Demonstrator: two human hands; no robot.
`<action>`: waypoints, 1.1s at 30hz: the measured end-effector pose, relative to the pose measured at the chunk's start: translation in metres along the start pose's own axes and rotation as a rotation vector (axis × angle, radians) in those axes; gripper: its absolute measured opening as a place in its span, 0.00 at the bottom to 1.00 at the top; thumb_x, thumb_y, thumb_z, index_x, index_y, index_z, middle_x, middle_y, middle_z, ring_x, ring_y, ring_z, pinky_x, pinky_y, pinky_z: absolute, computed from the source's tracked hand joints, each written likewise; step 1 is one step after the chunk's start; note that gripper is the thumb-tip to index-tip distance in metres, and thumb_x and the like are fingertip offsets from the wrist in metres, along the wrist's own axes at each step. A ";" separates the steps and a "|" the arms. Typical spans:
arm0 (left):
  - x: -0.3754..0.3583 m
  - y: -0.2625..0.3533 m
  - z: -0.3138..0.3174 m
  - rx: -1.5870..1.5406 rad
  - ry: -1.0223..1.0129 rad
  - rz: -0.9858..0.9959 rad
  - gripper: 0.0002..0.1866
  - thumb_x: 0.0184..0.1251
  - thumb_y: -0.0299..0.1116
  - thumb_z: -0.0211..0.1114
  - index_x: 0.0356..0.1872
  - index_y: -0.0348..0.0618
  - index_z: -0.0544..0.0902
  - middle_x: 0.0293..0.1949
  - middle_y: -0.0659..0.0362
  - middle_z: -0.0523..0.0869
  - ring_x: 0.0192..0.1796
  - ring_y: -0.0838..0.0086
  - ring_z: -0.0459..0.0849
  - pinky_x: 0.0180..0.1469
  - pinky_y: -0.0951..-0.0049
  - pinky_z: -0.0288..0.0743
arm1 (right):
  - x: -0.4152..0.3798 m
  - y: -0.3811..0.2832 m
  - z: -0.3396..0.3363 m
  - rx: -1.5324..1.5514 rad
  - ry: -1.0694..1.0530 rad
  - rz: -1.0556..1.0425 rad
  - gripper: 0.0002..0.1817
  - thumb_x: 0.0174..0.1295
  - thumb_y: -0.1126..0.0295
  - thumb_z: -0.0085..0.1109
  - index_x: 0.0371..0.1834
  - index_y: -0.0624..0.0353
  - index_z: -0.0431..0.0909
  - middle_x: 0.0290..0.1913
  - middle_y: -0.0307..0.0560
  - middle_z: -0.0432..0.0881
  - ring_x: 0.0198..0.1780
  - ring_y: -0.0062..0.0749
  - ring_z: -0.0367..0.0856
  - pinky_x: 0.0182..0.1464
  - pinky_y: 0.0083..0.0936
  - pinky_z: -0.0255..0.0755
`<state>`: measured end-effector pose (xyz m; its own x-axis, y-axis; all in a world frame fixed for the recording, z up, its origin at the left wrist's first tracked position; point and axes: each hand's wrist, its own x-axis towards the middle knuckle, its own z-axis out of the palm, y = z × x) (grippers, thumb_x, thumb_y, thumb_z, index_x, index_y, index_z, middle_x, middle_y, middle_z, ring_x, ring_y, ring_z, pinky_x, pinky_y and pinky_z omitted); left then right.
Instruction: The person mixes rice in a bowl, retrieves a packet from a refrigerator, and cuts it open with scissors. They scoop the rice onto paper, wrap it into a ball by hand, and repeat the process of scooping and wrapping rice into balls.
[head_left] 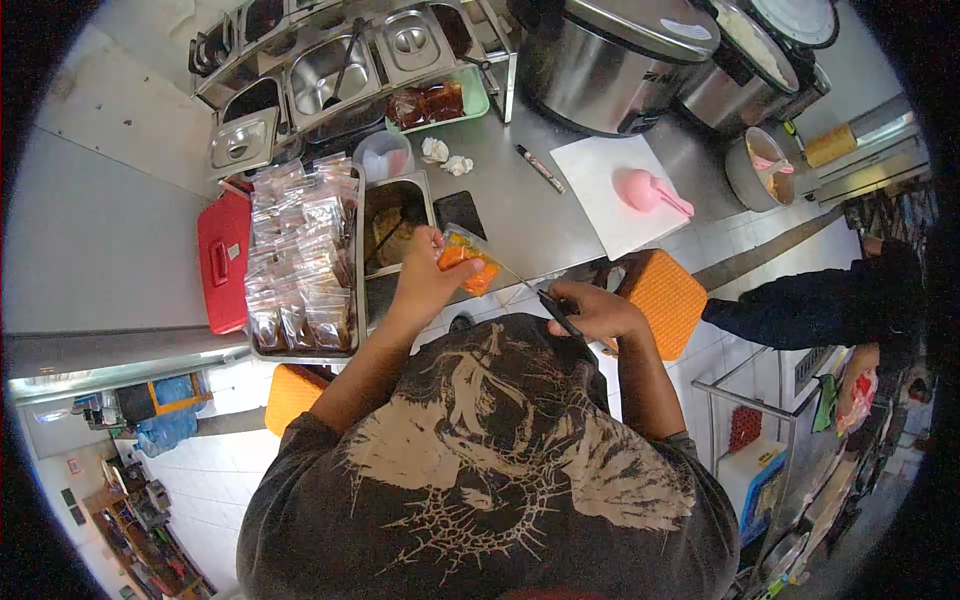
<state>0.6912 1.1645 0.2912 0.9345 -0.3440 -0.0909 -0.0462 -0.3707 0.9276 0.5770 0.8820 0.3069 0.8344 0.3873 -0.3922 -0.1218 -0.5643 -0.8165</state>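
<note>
Between the thumb and fingers of my left hand (425, 275) is a small clear plastic bag (468, 262) of orange food, held up at the counter's front edge. My right hand (597, 312) is closed around a black-handled blade (560, 312); its thin metal part points up and left at the bag. Whether it is a knife or scissors I cannot tell. Left of my left hand, a steel pan (420, 190) holds some brownish food and a dark utensil. Beyond it, a large tray (357, 300) is heaped with small sealed bags (305, 240) of dark sauce.
Rice cookers (610, 65) stand at the back right. A pink scoop (645, 190) rests on a white sheet (600, 160), with a marker (541, 168) beside it. Orange stools (665, 305) flank the counter. Another person's dark-clothed leg (790, 310) is at the right.
</note>
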 end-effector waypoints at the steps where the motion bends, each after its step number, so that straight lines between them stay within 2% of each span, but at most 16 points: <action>1: 0.000 -0.002 0.001 0.009 0.012 0.021 0.28 0.55 0.34 0.80 0.43 0.41 0.67 0.37 0.57 0.72 0.42 0.72 0.74 0.46 0.68 0.73 | 0.002 0.000 -0.001 0.001 -0.014 -0.006 0.41 0.56 0.35 0.68 0.54 0.65 0.75 0.45 0.54 0.81 0.48 0.38 0.78 0.51 0.35 0.73; 6: -0.001 0.007 0.004 -0.039 0.040 0.030 0.29 0.53 0.38 0.81 0.43 0.41 0.67 0.35 0.57 0.72 0.40 0.72 0.73 0.44 0.68 0.73 | 0.003 -0.013 -0.007 -0.003 -0.047 0.050 0.40 0.57 0.37 0.68 0.53 0.65 0.75 0.43 0.51 0.81 0.46 0.36 0.77 0.49 0.34 0.73; 9: 0.000 0.011 -0.001 0.051 0.024 0.045 0.29 0.54 0.36 0.81 0.43 0.41 0.66 0.35 0.58 0.72 0.39 0.73 0.73 0.44 0.68 0.73 | 0.005 -0.008 -0.008 0.016 -0.077 0.042 0.38 0.56 0.36 0.68 0.49 0.65 0.76 0.40 0.48 0.81 0.44 0.32 0.76 0.47 0.32 0.72; 12: 0.004 0.002 0.002 0.059 -0.012 0.054 0.28 0.55 0.35 0.81 0.42 0.42 0.66 0.35 0.59 0.72 0.39 0.74 0.73 0.42 0.69 0.74 | 0.002 -0.010 -0.001 0.037 0.074 -0.083 0.35 0.57 0.37 0.69 0.44 0.63 0.78 0.36 0.53 0.81 0.39 0.35 0.78 0.42 0.36 0.73; 15: 0.002 0.012 0.004 -0.100 0.010 0.103 0.29 0.54 0.36 0.81 0.42 0.41 0.66 0.35 0.59 0.72 0.38 0.75 0.74 0.41 0.70 0.74 | 0.013 -0.002 -0.001 0.083 -0.006 -0.047 0.34 0.56 0.39 0.71 0.46 0.63 0.78 0.35 0.52 0.81 0.38 0.35 0.78 0.42 0.35 0.73; 18: 0.005 0.007 -0.001 -0.208 -0.037 -0.024 0.25 0.58 0.31 0.78 0.43 0.41 0.66 0.37 0.62 0.73 0.40 0.79 0.75 0.44 0.74 0.75 | 0.008 -0.012 -0.010 0.063 -0.037 0.023 0.34 0.56 0.42 0.72 0.47 0.64 0.77 0.40 0.54 0.80 0.42 0.37 0.78 0.46 0.35 0.74; 21: 0.002 0.015 -0.011 0.024 0.069 -0.021 0.24 0.59 0.32 0.77 0.44 0.40 0.67 0.38 0.61 0.75 0.41 0.79 0.76 0.45 0.75 0.75 | 0.011 0.010 -0.008 0.052 0.166 -0.124 0.34 0.54 0.45 0.74 0.49 0.66 0.77 0.46 0.49 0.79 0.45 0.30 0.75 0.47 0.30 0.72; 24: 0.006 -0.003 -0.016 0.013 0.207 0.042 0.27 0.56 0.34 0.79 0.43 0.40 0.67 0.35 0.58 0.74 0.38 0.75 0.74 0.41 0.71 0.75 | 0.045 0.050 0.004 -0.150 0.485 0.121 0.33 0.56 0.49 0.72 0.53 0.66 0.77 0.50 0.56 0.79 0.49 0.41 0.80 0.50 0.35 0.74; 25: 0.006 -0.001 -0.016 0.008 0.208 0.057 0.26 0.56 0.33 0.79 0.43 0.40 0.67 0.35 0.58 0.74 0.38 0.75 0.74 0.41 0.71 0.75 | 0.060 0.064 0.006 -0.320 0.488 0.188 0.29 0.61 0.54 0.68 0.57 0.65 0.77 0.55 0.62 0.78 0.58 0.54 0.77 0.57 0.43 0.73; 27: 0.005 0.009 -0.015 -0.006 0.208 0.092 0.26 0.56 0.32 0.79 0.43 0.39 0.67 0.35 0.58 0.74 0.37 0.75 0.74 0.41 0.71 0.75 | 0.098 0.110 0.018 -0.616 0.466 0.232 0.30 0.61 0.54 0.65 0.58 0.67 0.76 0.60 0.63 0.75 0.62 0.59 0.73 0.62 0.47 0.72; 28: 0.005 0.013 -0.013 -0.066 0.184 0.085 0.26 0.56 0.31 0.79 0.43 0.39 0.67 0.35 0.58 0.75 0.37 0.75 0.74 0.41 0.71 0.75 | 0.104 0.096 0.018 -0.764 0.454 0.251 0.30 0.61 0.54 0.63 0.59 0.68 0.76 0.62 0.63 0.73 0.64 0.62 0.71 0.65 0.49 0.71; 29: 0.005 0.017 -0.011 -0.125 0.160 0.079 0.26 0.56 0.31 0.78 0.43 0.40 0.66 0.35 0.58 0.75 0.37 0.75 0.75 0.41 0.71 0.75 | 0.100 0.082 0.021 -0.643 0.526 0.304 0.26 0.62 0.56 0.63 0.56 0.66 0.79 0.65 0.61 0.72 0.65 0.63 0.69 0.64 0.52 0.71; 30: 0.004 0.021 -0.010 -0.182 0.136 0.071 0.26 0.56 0.30 0.78 0.43 0.40 0.66 0.35 0.58 0.75 0.37 0.76 0.75 0.41 0.72 0.75 | 0.100 0.068 0.018 -0.677 0.571 0.297 0.25 0.62 0.56 0.63 0.55 0.64 0.80 0.65 0.60 0.72 0.66 0.62 0.68 0.63 0.53 0.72; 32: 0.002 0.034 -0.014 -0.033 0.115 0.098 0.26 0.56 0.28 0.78 0.43 0.40 0.65 0.36 0.57 0.77 0.37 0.76 0.76 0.40 0.73 0.75 | 0.102 0.047 0.012 -0.741 0.661 0.285 0.22 0.62 0.57 0.63 0.52 0.61 0.83 0.67 0.57 0.72 0.67 0.60 0.68 0.61 0.55 0.73; 33: 0.001 0.040 -0.016 0.040 0.105 0.110 0.26 0.56 0.28 0.78 0.43 0.41 0.65 0.36 0.56 0.77 0.37 0.77 0.77 0.39 0.73 0.75 | 0.093 0.019 0.004 -0.653 0.760 0.158 0.17 0.65 0.58 0.62 0.48 0.60 0.84 0.58 0.51 0.80 0.59 0.46 0.76 0.56 0.42 0.75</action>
<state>0.6963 1.1633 0.3341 0.9547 -0.2930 0.0512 -0.1627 -0.3700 0.9147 0.6504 0.9103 0.2534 0.9829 -0.1644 0.0834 -0.1328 -0.9453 -0.2981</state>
